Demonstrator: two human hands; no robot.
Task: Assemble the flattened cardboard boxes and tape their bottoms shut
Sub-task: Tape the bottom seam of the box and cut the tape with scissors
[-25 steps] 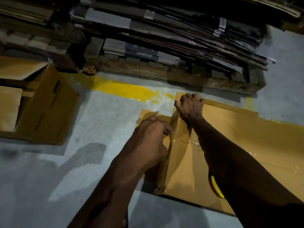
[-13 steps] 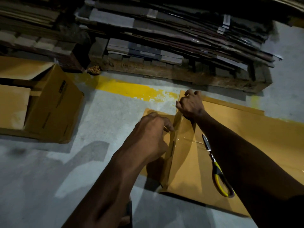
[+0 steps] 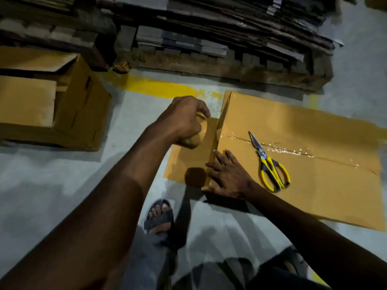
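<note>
Your left hand (image 3: 184, 122) curled round tape roll (image 3: 201, 131), just beside edge of box (image 3: 303, 195) lying on floor; your right hand (image 3: 228, 177) flat, fingers straight, pressing edge nearer you. Cardboard light, stiff, crease-prone: grasp along folded edge.

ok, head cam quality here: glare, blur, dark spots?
Head view: dim overall, the pallet stack nearly black; glare speckles the clear tape across the flat box; a round shadow falls beside the right hand; the scissors read sharp; the assembled box at left looks soft.
</note>
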